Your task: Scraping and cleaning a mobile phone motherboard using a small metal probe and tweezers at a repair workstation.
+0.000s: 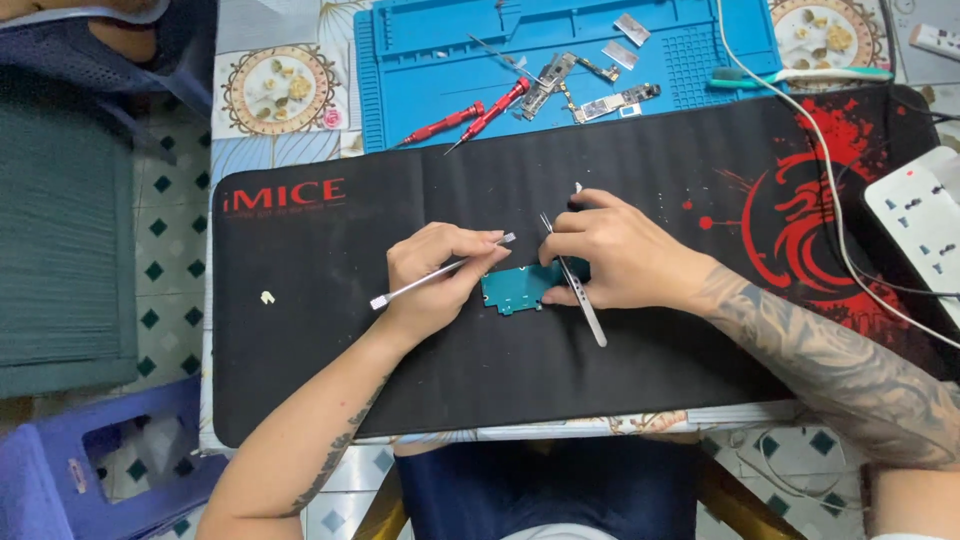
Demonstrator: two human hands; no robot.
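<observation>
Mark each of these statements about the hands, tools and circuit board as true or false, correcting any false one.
1. The left hand holds a thin metal spudger. True.
2. The right hand holds a red screwdriver. False: it holds metal tweezers; two red screwdrivers lie on the blue mat.
3. The teal circuit board lies on the black desk mat between the hands. True.
4. The toothbrush lies beside the circuit board. False: it lies far off, at the blue mat's right edge.
5. A white power strip sits at the right. True.
</observation>
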